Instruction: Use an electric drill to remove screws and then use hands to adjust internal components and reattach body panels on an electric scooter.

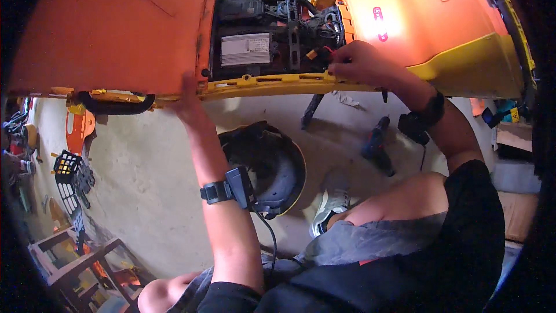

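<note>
Open bay [272, 40], 12 o'clock: my right hand [359, 62] pinches wiring [324, 52], fingertips hidden. Grey rectangular label plate [245, 49], text illegible. My left hand [188, 95] presses flat, unclenched, on orange panel [116, 29]. Red oval sticker [379, 23], 1 o'clock.

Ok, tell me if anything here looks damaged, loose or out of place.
The orange body panel is off, exposing a bay of tangled wires beside a grey control box. A black fender piece and a power drill lie loose on the concrete floor.
</note>
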{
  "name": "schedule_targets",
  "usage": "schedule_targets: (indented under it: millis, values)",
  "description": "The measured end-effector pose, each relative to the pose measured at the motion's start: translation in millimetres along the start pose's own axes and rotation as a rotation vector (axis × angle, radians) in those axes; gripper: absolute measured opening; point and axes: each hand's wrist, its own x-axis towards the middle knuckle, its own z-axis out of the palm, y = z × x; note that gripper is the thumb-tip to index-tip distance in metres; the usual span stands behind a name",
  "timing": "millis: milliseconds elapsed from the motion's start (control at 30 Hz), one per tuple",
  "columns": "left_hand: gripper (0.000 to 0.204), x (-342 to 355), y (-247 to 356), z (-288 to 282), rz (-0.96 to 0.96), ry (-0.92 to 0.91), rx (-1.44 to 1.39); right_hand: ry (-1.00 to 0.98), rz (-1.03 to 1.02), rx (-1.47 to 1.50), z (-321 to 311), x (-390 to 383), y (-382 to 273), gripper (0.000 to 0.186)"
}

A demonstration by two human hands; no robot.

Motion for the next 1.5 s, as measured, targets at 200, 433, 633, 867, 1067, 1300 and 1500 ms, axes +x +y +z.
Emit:
schedule_targets:
  millis: [200, 433, 633, 867, 1067, 1300, 1500]
  values:
    - [0.05, -1, -8, 3, 0.015, 0.007, -0.016, 0.012, -0.013, -0.067, 1, 0, -1, 0.031]
    - [0.064, 2, -6, 5, 0.151, 0.087, -0.009, 0.234, -0.412, -0.24, 2, -3, -6, 0.015]
    - [0.071, 9, -9, -5, 0.122, -0.041, 0.01, 0.137, -0.46, -0.385, 4, -8, -2, 0.012]
    - [0.071, 7, -12, -3, 0.183, 0.022, 0.084, 0.144, -0.483, -0.477, 5, -11, -2, 0.014]
    - [0.073, 6, -16, -1, 0.205, 0.025, 0.034, 0.063, -0.392, -0.473, -1, -2, -6, 0.015]
    - [0.069, 8, -12, -4, 0.237, -0.003, 0.044, 0.002, -0.232, -0.194, -3, -3, -16, 0.014]
    - [0.066, -1, -3, 3, 0.13, -0.015, 0.085, 0.108, -0.419, -0.6, 9, -6, -1, 0.011]
